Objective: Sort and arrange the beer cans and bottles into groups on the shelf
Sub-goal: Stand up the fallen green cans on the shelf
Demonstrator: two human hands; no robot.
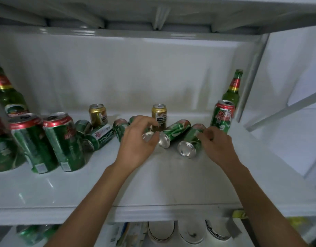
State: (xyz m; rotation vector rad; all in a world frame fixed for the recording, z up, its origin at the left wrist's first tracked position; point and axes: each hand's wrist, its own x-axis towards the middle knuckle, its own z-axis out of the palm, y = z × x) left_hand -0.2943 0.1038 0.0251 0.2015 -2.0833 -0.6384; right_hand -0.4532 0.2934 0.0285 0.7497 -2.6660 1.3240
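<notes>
left hand [138,139]: grips a lying green can [148,135] | right hand [217,145]: fingers curled on another lying can [190,142] | both cans on white shelf [171,184], mid-row, third lying can [174,132] between them

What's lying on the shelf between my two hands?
In the head view, one green can lies on its side between the left hand and right hand, its silver base toward you.

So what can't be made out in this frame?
- Head view: the can under the left hand is mostly covered; only its silver base shows.
- Left bottle: top cut off by the frame edge.
- Gold can label: too small to read.
- Lower shelf items: blurred, cropped.
</notes>
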